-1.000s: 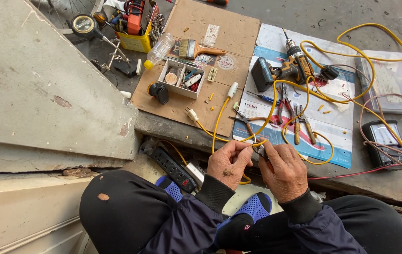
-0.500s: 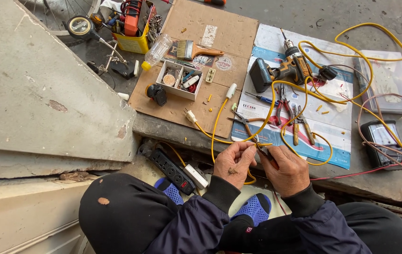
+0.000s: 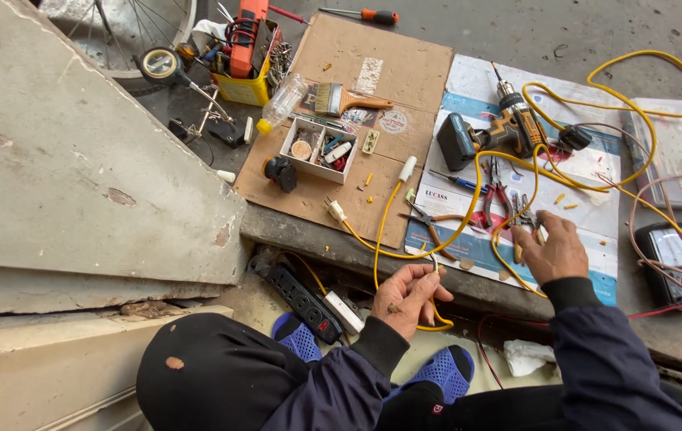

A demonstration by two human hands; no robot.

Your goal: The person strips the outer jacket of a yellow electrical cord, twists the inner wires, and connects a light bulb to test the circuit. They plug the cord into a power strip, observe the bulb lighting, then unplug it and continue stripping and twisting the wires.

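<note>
Right hand (image 3: pixel 552 254) perhaps over half-hidden pliers (image 3: pixel 526 221)

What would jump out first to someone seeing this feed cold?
The yellow wire looping across the mat and cardboard grabs the eye first; the left hand pinches one end of it near the ledge. Just right, the right hand rests among the pliers on the mat, below the cordless drill. Top left, a yellow tool box stands beside a bicycle wheel.
</note>
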